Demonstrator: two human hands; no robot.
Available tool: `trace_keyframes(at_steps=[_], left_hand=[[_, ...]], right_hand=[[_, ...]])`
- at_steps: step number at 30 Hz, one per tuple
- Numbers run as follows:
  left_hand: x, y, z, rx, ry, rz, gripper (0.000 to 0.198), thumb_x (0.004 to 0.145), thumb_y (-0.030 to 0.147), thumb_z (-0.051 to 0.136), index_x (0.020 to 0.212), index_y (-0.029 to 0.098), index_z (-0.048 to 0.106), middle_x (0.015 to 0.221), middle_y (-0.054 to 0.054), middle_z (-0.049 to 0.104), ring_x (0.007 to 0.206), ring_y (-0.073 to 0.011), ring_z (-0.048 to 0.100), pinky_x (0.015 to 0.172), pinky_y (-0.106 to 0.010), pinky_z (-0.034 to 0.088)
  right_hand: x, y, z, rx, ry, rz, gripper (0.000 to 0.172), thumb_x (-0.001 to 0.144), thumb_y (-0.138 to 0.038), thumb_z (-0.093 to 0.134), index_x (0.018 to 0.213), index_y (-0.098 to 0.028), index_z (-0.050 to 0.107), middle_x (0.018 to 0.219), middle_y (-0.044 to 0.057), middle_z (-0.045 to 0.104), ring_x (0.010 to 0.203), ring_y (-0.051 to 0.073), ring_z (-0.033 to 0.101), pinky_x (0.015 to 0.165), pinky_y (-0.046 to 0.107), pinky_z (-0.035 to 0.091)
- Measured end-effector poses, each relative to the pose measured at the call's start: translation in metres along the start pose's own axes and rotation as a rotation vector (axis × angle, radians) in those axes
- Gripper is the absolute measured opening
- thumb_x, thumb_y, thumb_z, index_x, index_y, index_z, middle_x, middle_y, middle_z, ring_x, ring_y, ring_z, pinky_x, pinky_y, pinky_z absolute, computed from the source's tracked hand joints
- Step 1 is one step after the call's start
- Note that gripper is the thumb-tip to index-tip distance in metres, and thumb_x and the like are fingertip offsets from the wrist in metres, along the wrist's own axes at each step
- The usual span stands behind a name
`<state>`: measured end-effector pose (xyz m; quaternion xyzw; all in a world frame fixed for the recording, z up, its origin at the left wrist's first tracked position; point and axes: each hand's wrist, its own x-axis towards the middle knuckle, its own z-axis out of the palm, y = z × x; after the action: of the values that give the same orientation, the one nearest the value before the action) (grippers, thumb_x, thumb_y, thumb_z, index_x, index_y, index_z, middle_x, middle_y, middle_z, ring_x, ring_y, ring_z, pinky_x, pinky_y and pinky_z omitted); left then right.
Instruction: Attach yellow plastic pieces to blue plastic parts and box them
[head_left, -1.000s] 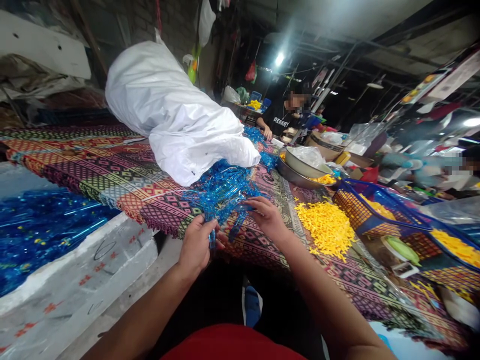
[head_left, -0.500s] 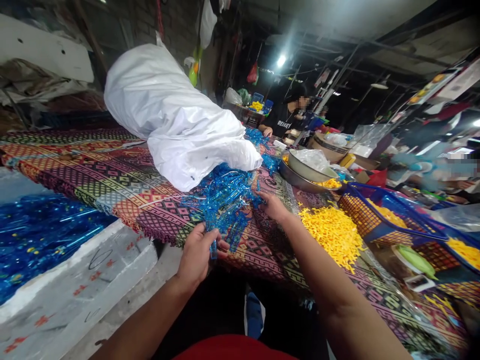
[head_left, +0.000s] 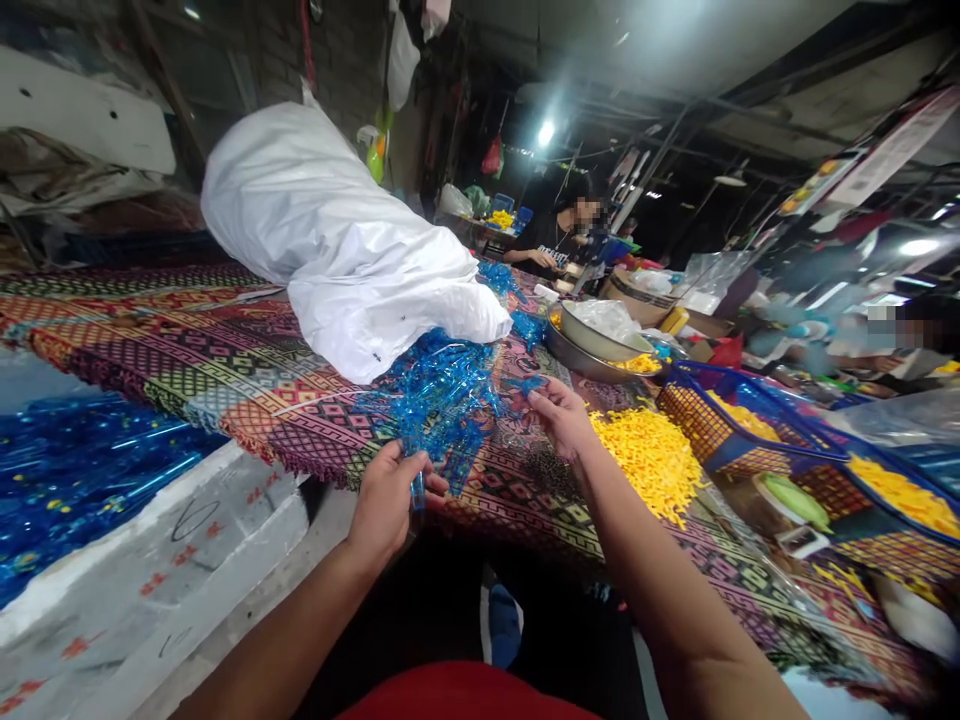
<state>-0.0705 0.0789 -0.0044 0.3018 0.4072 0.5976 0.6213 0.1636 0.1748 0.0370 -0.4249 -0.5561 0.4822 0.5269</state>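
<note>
A pile of clear blue plastic pieces (head_left: 442, 385) lies on the patterned cloth at the mouth of a white sack (head_left: 352, 240). Near the table's front edge, my left hand (head_left: 390, 495) is closed on a blue plastic strip (head_left: 418, 488), pinched between thumb and fingers. My right hand (head_left: 557, 415) is right of the pile, its fingertips closed on a small blue plastic piece (head_left: 525, 384). The exact shape of these pieces is too fine to make out. Just beyond my right wrist spreads a heap of small yellow plastic parts (head_left: 645, 460).
Blue baskets (head_left: 750, 425) with yellow parts line the right side, near metal bowls (head_left: 592, 350). A white foam box (head_left: 225, 540) full of blue pieces stands at the lower left. Across the table sits a person (head_left: 559, 240) in a dark shirt.
My right hand has drawn away from the pile, now with a blue piece at its fingertips. My left hand keeps its strip. The person across has brought their hands together.
</note>
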Motion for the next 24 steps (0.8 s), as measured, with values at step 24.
trace_keyframes(at_steps=[24], left_hand=[[-0.009, 0.003, 0.013, -0.004, -0.318, -0.113, 0.027, 0.069, 0.031, 0.064, 0.084, 0.016, 0.048, 0.059, 0.002, 0.058, 0.041, -0.0131, 0.057, 0.031, -0.018, 0.035]], right_hand=[[-0.031, 0.007, 0.061, -0.189, -0.180, 0.183, 0.033, 0.077, -0.053, 0.053, 0.072, -0.021, 0.052, 0.042, -0.005, 0.051, 0.036, 0.011, 0.047, 0.035, 0.021, 0.033]])
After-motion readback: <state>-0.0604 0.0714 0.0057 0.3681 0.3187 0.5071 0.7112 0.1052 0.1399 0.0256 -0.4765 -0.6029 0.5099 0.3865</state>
